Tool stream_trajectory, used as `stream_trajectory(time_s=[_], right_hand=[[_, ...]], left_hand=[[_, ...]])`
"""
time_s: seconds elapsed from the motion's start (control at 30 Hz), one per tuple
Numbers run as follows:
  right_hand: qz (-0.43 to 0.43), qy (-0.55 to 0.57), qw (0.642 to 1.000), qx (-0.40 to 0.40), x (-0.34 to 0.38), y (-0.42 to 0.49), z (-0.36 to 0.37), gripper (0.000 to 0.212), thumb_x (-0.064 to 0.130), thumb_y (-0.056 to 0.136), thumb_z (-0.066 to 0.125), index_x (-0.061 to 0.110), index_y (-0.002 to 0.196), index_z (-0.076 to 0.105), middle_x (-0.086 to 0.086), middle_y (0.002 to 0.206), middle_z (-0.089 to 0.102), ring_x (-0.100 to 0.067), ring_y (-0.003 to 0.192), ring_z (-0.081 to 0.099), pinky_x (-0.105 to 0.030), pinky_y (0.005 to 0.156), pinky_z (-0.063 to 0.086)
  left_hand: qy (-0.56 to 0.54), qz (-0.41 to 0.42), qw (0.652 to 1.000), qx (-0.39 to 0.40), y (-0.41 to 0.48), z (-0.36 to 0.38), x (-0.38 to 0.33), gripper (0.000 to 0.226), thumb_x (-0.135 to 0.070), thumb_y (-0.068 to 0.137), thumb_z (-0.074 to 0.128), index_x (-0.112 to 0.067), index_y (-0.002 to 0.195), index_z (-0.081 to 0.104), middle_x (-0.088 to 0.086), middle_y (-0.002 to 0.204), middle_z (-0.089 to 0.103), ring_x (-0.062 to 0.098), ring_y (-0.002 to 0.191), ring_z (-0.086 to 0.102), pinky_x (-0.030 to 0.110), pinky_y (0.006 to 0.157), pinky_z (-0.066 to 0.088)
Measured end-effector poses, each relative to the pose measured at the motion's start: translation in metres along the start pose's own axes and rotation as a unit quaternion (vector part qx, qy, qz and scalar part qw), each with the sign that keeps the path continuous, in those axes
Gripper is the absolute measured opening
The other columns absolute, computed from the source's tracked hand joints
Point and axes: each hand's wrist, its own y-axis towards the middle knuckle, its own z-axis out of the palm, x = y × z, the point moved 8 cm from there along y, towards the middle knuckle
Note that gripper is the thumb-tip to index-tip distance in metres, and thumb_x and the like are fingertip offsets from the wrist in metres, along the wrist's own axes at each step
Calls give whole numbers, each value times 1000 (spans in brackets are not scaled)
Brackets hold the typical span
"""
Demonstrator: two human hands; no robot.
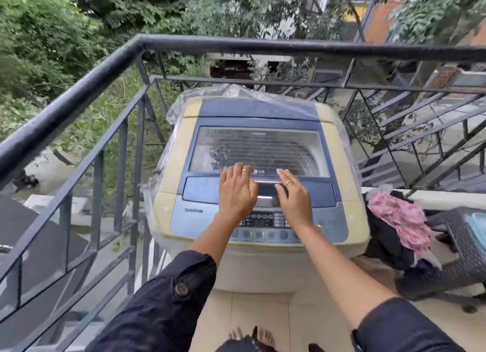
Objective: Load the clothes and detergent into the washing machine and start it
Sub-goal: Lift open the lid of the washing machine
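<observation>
On the washing machine [259, 167] lid handle [265, 182], left hand [236, 191] and right hand [294, 196], fingers flat, open.

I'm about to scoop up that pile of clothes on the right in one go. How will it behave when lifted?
The pile of clothes looks limp: the pink piece lies in crumpled folds, so it will likely sag and drape. It seems to be several loose garments, dark and pink, so some may slip free. It is probably light for its bulk.
</observation>
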Motion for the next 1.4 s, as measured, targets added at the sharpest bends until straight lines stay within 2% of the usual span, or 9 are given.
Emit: stream_trajectory(time_s=[0.1, 0.3, 0.47, 0.67, 0.9, 1.0, 1.13, 1.23, 1.4], right_hand=[[16, -27, 999, 28, -8, -9, 6, 36, 12, 93, 53, 9, 129, 58, -7, 135, 57, -20, 129, 50, -28, 107, 35], [32, -72, 995, 62, -17, -19, 10, 28, 17, 94, 51, 11, 116, 67, -3, 119, 66, -23, 109, 62, -29, 91, 45], [20, -164, 981, 104, -15, -13, 19, 32, 20, 97, 42, 12, 120, 64, -3, 121, 64, -23, 111, 56, -33, 101, 35], [47, -179, 972, 144, -17, -6, 21, 33, 19, 96, 37, 15, 110, 67, -3, 117, 64, -21, 110, 55, -35, 105, 29], [64, -205, 951, 224, -8, -1, 12, 41, 25, 79, 60, 20, 120, 57, 0, 118, 55, -19, 115, 50, -35, 105, 26], [55, -220, 952, 206, 3, 8, 0, 44, 28, 76, 69, 21, 117, 56, 2, 118, 54, -18, 117, 48, -34, 103, 25], [37, -209, 972, 102, 23, 29, -25, 27, 21, 80, 67, 17, 106, 62, 3, 115, 58, -18, 115, 50, -33, 100, 26], [35, -177, 982, 61, 32, 41, -37, 28, 20, 83, 65, 19, 110, 63, -1, 114, 60, -21, 117, 50, -33, 99, 25], [7, -126, 992, 16, 49, 52, -56, 30, 22, 82, 68, 21, 111, 64, 2, 114, 64, -19, 114, 53, -29, 95, 23]], left_hand=[[29, -11, 999, 25, -8, 8, 4, 55, -32, 80, 19, -7, 100, 64, 13, 102, 60, 33, 94, 55, 36, 86, 29], [65, -36, 990, 116, -22, 24, 18, 70, -38, 78, 0, -13, 102, 62, 7, 105, 63, 27, 102, 53, 38, 94, 31], [91, -55, 984, 143, -26, 30, 25, 39, -27, 96, 27, -12, 102, 63, 7, 106, 65, 26, 105, 56, 39, 102, 28], [88, -67, 984, 142, -23, 31, 27, 37, -25, 98, 28, -12, 101, 63, 7, 105, 65, 24, 102, 56, 39, 100, 28], [111, -68, 982, 136, -14, 21, 22, 36, -25, 100, 32, -10, 101, 65, 8, 103, 68, 27, 102, 56, 40, 100, 27], [102, -84, 985, 111, -4, 6, 18, 49, -50, 96, 37, -12, 99, 68, 6, 103, 69, 25, 104, 56, 39, 97, 28], [82, -84, 990, 84, 13, -23, 6, 76, -81, 73, 42, -14, 99, 66, 6, 107, 67, 26, 110, 54, 42, 97, 27], [57, -90, 992, 63, 28, -43, -2, 85, -86, 63, 48, -14, 107, 58, 9, 110, 66, 29, 111, 53, 44, 97, 27], [32, -91, 995, 21, 44, -62, -7, 87, -83, 65, 52, -13, 116, 54, 8, 115, 65, 30, 113, 52, 44, 99, 26]])
